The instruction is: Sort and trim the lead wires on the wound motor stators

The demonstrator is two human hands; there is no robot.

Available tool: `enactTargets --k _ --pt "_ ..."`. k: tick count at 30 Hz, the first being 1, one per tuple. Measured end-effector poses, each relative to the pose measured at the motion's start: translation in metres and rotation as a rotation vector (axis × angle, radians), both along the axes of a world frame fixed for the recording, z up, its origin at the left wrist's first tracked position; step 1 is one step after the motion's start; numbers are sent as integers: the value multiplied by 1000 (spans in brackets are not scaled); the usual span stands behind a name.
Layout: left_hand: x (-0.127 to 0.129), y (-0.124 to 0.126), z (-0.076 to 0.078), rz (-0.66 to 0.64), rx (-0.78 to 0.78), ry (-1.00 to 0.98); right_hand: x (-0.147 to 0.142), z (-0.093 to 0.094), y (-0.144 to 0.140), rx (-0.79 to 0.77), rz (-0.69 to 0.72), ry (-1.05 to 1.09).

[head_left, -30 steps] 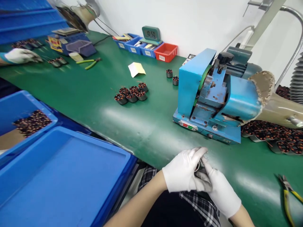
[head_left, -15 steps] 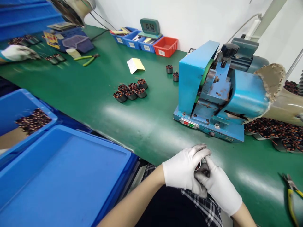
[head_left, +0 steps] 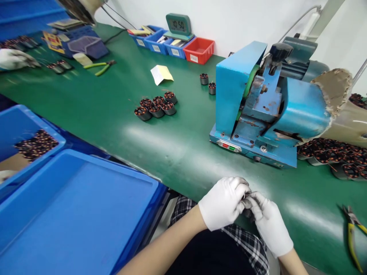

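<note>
Both my hands wear white gloves with grey-stained fingertips and meet over the table's front edge. My left hand is closed around a small motor stator, mostly covered by the fingers. My right hand pinches at the same stator from the other side, its fingertips against the left ones. On the green table beyond lie several copper-wound stators in a cluster. Two more stators stand beside the blue belt machine.
Blue bins fill the lower left, one holding many small copper-tipped parts. Stators crowd right of the machine. Yellow-handled pliers lie at right. A co-worker's gloved hand is at far left. Small trays line the wall.
My fingers have closed in and turned the stator, so its ring, seen before, is now mostly hidden. My right fingers have shifted up toward the left fingertips. The view has tilted slightly.
</note>
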State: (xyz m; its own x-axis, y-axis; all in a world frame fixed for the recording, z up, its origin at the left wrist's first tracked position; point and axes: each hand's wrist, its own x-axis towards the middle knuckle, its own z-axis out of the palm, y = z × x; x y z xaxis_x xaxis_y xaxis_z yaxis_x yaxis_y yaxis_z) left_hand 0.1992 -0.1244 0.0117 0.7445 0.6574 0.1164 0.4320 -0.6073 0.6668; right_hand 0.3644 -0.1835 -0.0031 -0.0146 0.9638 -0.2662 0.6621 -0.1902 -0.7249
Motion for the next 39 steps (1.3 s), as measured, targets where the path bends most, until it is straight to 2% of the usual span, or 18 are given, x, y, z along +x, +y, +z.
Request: enactTargets --k 4,8,10,13,15,16,20,22,23,25,27,28,29,33,36,37,39 --pt "4 -2 -7 -7 91 60 2 6 3 -204 -122 326" --pt "8 -3 -14 -1 154 82 4 11 5 -323 -200 508" --pt "9 -4 -16 12 150 72 12 12 6 -324 -252 603" --pt "11 -5 -14 18 128 61 28 10 6 -163 -466 737" --pt "12 -6 -13 29 120 70 35 8 3 -66 -558 713" --pt "12 -7 -12 45 119 77 35 6 1 -66 -548 668" --pt "15 -11 -10 109 129 94 14 -2 -8 -102 -362 360" --pt "16 -13 -11 124 142 91 5 -4 -9 -42 -360 190" --pt "16 -14 -11 128 146 83 4 -3 -8 -1 -415 105" --pt "17 -14 -12 129 152 62 11 -1 -7 93 -625 10" --pt "17 -14 -11 127 155 55 24 2 -8 164 -827 28" --pt "16 -14 -11 125 152 60 30 2 -10 163 -866 70" --pt "16 -14 -10 121 144 73 36 2 -13 145 -844 107" --pt "16 -14 -10 111 105 90 37 -5 -25 87 -525 133" --pt "17 -15 -12 136 147 62 23 -9 -25 282 -306 252" --pt "17 -15 -13 139 159 62 19 -9 -22 375 -223 232" --pt "17 -16 -12 135 157 81 13 -8 -15 541 -46 62"
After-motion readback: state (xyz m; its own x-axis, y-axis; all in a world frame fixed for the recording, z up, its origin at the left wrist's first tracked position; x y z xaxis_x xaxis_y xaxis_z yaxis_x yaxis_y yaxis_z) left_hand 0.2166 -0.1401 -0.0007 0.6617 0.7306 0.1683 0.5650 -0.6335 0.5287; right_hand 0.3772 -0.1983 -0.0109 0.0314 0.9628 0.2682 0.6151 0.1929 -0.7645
